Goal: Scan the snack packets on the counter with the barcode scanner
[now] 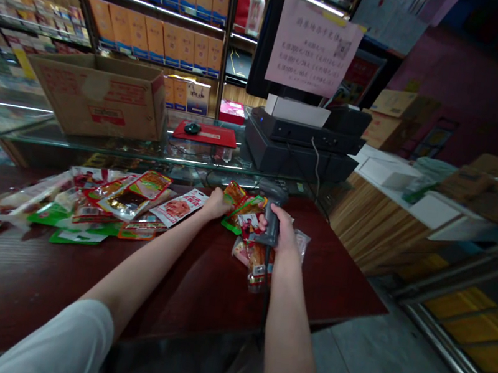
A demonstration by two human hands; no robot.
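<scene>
My right hand (284,228) grips a dark handheld barcode scanner (273,219), its cable hanging down past the table edge. Beneath and beside the scanner lies a small heap of snack packets (257,257) in red, green and clear wrap. My left hand (216,205) is closed at the left side of this heap, with its fingers on a red and yellow snack packet (235,192). Left of that hand lies a white packet with a food picture (183,207), at the edge of a larger pile of snack packets (100,201).
Behind the dark red table (192,304) runs a glass counter with an open cardboard box (102,97), a mouse on a red mat (210,135), and a black cash drawer (296,153) under a monitor bearing a pink notice (316,46). The table's right corner (381,309) overhangs the floor.
</scene>
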